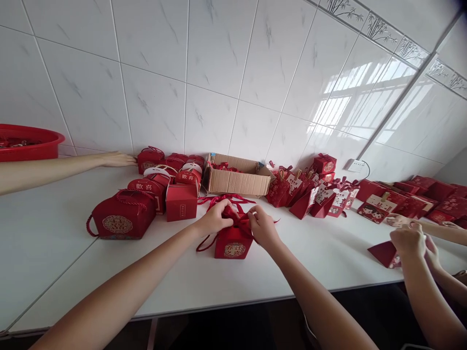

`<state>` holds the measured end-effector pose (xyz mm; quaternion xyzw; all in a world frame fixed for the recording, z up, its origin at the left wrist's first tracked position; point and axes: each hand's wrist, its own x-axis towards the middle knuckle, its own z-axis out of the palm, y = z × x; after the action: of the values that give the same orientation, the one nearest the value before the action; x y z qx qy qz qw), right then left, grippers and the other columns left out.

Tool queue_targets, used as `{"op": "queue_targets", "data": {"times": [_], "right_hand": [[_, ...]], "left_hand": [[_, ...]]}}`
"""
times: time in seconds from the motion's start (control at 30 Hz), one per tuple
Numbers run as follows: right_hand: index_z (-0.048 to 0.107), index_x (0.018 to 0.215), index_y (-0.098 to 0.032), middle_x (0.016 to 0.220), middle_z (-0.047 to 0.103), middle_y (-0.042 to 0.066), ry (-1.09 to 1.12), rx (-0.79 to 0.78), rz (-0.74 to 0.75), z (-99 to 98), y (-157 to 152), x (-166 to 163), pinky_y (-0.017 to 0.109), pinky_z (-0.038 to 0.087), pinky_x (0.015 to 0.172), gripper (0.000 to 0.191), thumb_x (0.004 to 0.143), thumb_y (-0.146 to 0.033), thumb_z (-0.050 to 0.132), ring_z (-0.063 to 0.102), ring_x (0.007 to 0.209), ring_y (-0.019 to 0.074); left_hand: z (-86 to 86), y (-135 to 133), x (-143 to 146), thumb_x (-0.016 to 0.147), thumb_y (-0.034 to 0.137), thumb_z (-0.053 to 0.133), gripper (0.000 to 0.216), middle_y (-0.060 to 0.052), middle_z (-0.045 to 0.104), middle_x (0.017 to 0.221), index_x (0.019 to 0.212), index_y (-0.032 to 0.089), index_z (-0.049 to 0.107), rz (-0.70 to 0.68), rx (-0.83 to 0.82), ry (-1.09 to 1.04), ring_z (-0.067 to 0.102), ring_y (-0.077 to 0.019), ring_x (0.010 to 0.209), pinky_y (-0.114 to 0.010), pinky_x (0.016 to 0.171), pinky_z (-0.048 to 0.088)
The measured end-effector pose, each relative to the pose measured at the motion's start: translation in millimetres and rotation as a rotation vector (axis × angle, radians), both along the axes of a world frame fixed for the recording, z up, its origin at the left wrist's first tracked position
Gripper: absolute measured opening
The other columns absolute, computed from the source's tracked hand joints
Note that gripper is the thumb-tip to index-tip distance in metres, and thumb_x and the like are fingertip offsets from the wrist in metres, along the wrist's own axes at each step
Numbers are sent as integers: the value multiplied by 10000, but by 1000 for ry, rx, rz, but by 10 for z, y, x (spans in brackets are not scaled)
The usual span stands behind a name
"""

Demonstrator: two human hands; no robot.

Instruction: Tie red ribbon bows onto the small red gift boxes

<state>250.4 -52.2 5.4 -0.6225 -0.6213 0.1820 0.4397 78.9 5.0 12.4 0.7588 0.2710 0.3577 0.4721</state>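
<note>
A small red gift box (234, 246) with a gold emblem stands upright before me near the table's front edge. Red ribbon (241, 221) is gathered in a bow at its top. My left hand (216, 217) pinches the ribbon on the left side, fingers closed. On the other side, my right hand (263, 225) has thumb and fingers closed on the ribbon too. A red cord loop (206, 244) hangs at the box's left. More loose ribbon (233, 198) lies behind my hands, in front of the cardboard box.
An open cardboard box (237, 182) with red contents stands by the wall. Finished-looking red boxes (122, 214) cluster left, triangular ones (321, 197) right. A red basin (31, 141) is far left. Another person's hand (118, 159) reaches in left; a co-worker's hands (408, 240) work at right.
</note>
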Motion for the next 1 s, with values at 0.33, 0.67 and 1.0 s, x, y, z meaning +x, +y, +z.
{"op": "queue_targets", "data": {"times": [0.33, 0.67, 1.0], "right_hand": [[502, 742, -223, 663, 592, 5, 42, 33, 4, 27, -89, 12, 259, 353, 484, 151, 811, -354, 473, 499, 523, 142], [482, 704, -213, 515, 463, -56, 483, -26, 49, -71, 49, 63, 229, 290, 394, 342, 674, -526, 617, 397, 414, 93], [519, 709, -195, 574, 480, -41, 488, 14, 70, -95, 98, 155, 236, 328, 447, 369, 668, -543, 636, 397, 460, 88]], "left_hand": [[6, -23, 101, 618, 387, 740, 387, 21, 601, 727, 724, 208, 413, 178, 11, 24, 571, -170, 733, -281, 673, 445], [3, -22, 108, 601, 424, 749, 412, 32, 573, 709, 737, 211, 424, 147, 79, 67, 541, -148, 695, -262, 645, 431], [-44, 26, 102, 632, 365, 744, 383, 17, 619, 758, 769, 212, 421, 68, 101, 58, 565, -159, 746, -292, 721, 436]]}}
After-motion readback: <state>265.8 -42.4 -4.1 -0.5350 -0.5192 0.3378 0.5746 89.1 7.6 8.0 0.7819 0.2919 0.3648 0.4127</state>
